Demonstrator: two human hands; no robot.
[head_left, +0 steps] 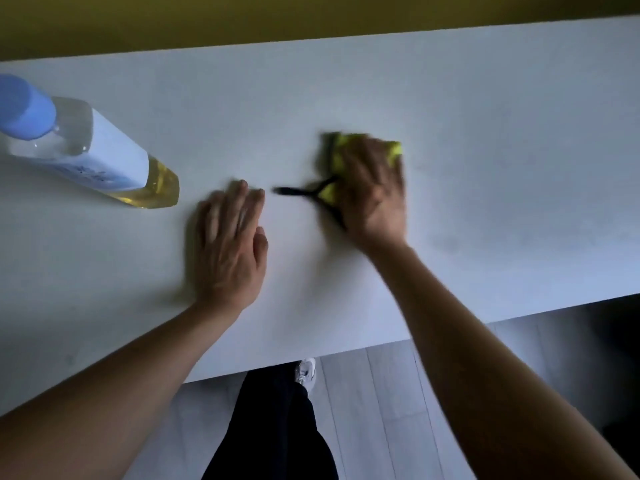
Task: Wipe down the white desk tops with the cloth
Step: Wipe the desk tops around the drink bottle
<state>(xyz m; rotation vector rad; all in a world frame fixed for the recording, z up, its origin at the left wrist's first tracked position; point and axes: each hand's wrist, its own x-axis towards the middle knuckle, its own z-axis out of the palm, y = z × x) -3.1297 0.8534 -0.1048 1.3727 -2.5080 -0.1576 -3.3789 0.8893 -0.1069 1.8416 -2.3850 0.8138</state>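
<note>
Cloth [393,151] is pressed to desk [485,133] under spread R hand [372,192]; L hand [230,244] laid flat, fingers straight.

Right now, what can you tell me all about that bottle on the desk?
The bottle stands on the white desk, far left, apart from both hands. It looks like clear plastic, with a pale blue cap, a white label bearing blurred print, and yellowish liquid low inside. From this overhead view it appears to lean. Nothing but the desk touches it.

dim, bluish light; motion blur smears both the right hand [372,192] and the cloth [346,150], with wide-angle bending at the edges.
</note>
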